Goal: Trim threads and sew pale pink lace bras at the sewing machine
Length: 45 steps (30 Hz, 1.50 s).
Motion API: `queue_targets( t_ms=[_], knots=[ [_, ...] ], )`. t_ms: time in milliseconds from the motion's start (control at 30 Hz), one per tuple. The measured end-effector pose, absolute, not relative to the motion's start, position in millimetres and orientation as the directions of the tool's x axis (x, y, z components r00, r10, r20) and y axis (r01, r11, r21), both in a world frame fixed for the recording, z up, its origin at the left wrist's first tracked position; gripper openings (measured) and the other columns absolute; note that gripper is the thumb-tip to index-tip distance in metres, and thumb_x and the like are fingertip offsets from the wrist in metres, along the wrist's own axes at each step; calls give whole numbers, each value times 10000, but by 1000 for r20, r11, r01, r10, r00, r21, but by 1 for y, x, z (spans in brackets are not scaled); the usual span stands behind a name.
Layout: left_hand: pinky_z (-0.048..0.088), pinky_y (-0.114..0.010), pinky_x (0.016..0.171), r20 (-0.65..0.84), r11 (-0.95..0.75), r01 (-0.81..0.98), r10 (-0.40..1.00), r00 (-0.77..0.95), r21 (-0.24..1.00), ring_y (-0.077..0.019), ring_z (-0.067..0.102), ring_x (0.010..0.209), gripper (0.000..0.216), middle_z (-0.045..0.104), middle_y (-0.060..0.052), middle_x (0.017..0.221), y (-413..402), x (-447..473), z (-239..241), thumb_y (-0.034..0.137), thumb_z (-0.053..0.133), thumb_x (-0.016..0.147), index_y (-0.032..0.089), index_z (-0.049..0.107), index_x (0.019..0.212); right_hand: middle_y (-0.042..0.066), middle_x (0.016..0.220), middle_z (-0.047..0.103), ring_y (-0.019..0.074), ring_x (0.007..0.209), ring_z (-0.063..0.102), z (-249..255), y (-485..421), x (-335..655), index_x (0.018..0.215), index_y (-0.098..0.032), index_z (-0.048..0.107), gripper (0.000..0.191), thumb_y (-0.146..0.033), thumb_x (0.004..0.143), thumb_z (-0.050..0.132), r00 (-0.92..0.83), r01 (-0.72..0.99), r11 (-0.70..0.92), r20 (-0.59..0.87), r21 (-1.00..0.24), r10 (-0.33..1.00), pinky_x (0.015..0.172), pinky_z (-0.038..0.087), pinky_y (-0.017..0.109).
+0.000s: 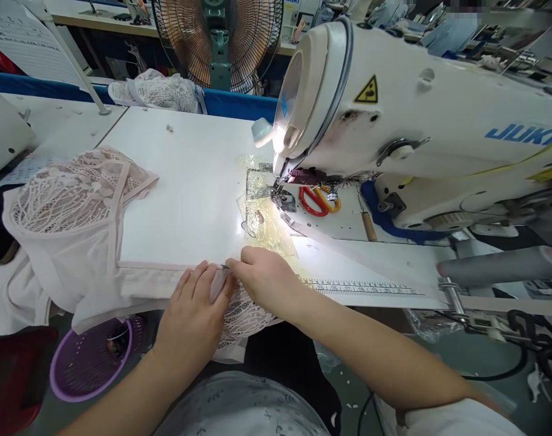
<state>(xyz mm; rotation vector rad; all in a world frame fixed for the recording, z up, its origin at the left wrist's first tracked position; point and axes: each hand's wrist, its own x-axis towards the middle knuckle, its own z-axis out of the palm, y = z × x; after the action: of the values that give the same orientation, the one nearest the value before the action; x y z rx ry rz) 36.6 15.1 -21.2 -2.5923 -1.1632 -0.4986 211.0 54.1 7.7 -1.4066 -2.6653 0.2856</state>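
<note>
A pale pink lace bra (67, 200) lies along the table's left side, its band running to the front edge. My left hand (194, 309) is closed on the band, fingers pressed together over the cloth and the thumb beside a raised fold. Against those fingertips, my right hand (264, 278) is closed in a pinch at the fabric edge. A small dark tip shows at its fingers; what it belongs to is hidden. More lace hangs below both hands over my lap. The sewing machine (407, 127) stands beyond my right hand, its lit presser foot (280, 197) apart from the bra.
Red-handled scissors (313, 201) and a wooden-handled tool (368, 224) lie under the machine arm. A printed ruler (362, 287) runs along the table front. A purple basket (92, 363) stands on the floor at left. Behind the table are a fan (219, 42) and a lace pile (160, 91).
</note>
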Motion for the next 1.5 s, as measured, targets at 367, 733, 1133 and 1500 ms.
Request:
queue_targets(
  t_ms=[367, 733, 1133, 1500],
  knots=[
    [492, -559, 893, 388, -651, 753, 672, 631, -96, -394, 531, 1116, 431, 535, -234, 1148, 15, 36, -22, 41, 448, 777, 106, 561, 1187, 4, 682, 440, 147, 607, 336, 6, 48, 231, 885, -173, 588, 161, -146, 861, 431, -554, 796, 548, 54, -258, 831, 515, 153, 271],
    [514, -559, 848, 358, -663, 737, 663, 658, -127, -383, 532, 1076, 416, 519, -221, 1122, 17, 36, -14, 55, 480, 754, 109, 555, 1159, 28, 681, 477, 157, 606, 392, 20, 41, 262, 826, -153, 592, 175, -77, 831, 435, -520, 836, 509, 1, -203, 854, 511, 176, 264],
    [524, -448, 835, 393, -604, 789, 702, 594, -113, -328, 567, 984, 337, 594, -206, 1015, 1, 84, -16, 161, 490, 847, 18, 598, 1132, 52, 796, 543, 150, 679, 488, 4, 35, 263, 875, -163, 591, 195, -176, 892, 397, -427, 737, 433, 139, -520, 893, 564, 357, 241],
    [530, -455, 826, 414, -556, 829, 742, 527, -59, -318, 532, 995, 356, 543, -173, 986, 0, 87, -22, 356, 474, 891, 155, 650, 1125, 12, 703, 462, 139, 609, 314, -4, 55, 239, 903, -194, 654, 210, -157, 815, 467, -575, 788, 573, 66, -224, 816, 498, 154, 251]
  ],
)
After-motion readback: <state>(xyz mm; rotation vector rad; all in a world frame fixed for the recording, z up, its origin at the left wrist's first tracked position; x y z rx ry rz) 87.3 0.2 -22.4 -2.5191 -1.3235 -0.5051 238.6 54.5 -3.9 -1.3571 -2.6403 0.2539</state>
